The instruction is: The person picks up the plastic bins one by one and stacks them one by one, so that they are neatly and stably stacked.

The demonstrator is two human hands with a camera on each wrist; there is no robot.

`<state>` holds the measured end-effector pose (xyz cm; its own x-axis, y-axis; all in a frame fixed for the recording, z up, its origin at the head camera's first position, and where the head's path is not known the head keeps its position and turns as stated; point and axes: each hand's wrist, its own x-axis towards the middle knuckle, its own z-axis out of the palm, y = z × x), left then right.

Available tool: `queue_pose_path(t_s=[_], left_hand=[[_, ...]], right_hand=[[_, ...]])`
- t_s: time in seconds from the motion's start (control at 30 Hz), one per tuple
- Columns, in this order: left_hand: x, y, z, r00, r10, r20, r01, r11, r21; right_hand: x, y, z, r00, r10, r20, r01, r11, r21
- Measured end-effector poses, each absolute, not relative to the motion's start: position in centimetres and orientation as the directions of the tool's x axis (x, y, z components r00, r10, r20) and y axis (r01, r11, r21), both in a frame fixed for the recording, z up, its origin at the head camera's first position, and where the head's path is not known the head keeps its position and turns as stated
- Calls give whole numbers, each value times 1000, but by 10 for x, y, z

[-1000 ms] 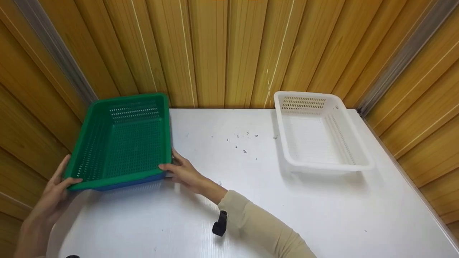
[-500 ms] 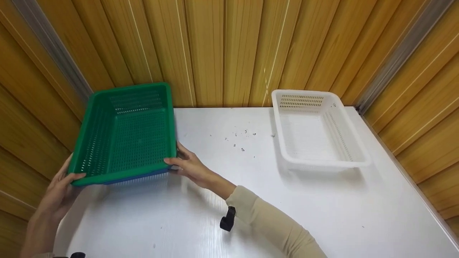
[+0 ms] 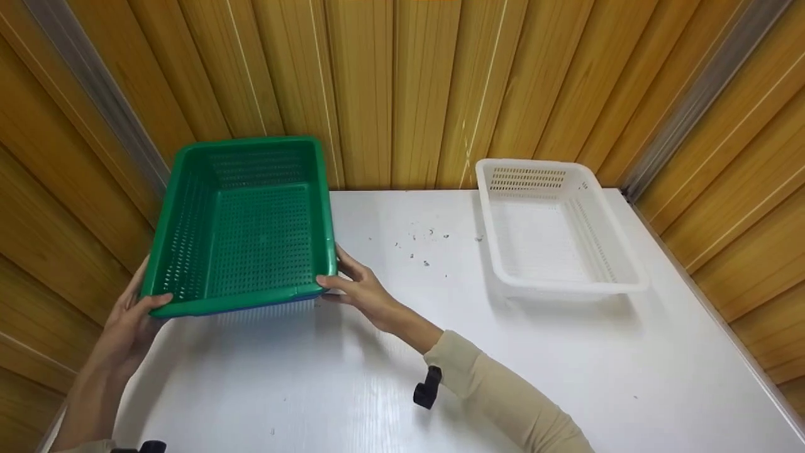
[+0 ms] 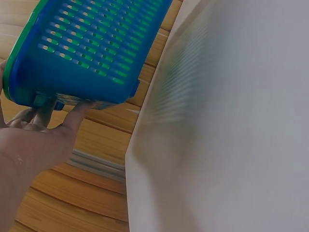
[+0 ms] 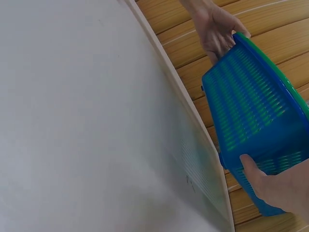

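1. Green basket (image 3: 245, 306), one: left half of the head frame, nested inside a blue basket (image 4: 63, 79), whose slots show green through them in both wrist views.
2. My left hand (image 3: 126, 330): gripping the near left corner, thumb over the green rim, fingers beneath it against the blue outside.
3. My right hand (image 3: 371, 299): gripping the near right corner, thumb on the rim, fingers along the blue side.
4. White table (image 3: 402, 384): lower middle of the frame; the nested baskets are held up off it, a shadow falling on its top.
5. White basket (image 3: 572, 287), one: right of the frame, upright on the table, well apart, neither hand on it.
6. Progress, by my judgement: nesting done, lifting done; setting down outstanding, since both baskets hang from my grip.
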<state>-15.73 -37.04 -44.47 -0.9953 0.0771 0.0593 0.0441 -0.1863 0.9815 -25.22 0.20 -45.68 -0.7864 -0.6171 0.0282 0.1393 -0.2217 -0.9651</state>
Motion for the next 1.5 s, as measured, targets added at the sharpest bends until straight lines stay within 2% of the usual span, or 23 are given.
queue_pose_path(t_s=[0.6, 0.9, 1.5], left_hand=[[-184, -316, -437, -989, 150, 15, -3, -118, 993], [-200, -285, -439, -981, 188, -39, -52, -70, 996], [-227, -223, -461, -966, 247, -77, -104, -99, 990]], right_hand=[[-255, 66, -448, -830, -558, 13, 90, -157, -983], [-252, 104, -452, -853, -522, -29, 122, -144, -982], [-242, 176, -462, -871, -485, -81, 161, -125, -979]])
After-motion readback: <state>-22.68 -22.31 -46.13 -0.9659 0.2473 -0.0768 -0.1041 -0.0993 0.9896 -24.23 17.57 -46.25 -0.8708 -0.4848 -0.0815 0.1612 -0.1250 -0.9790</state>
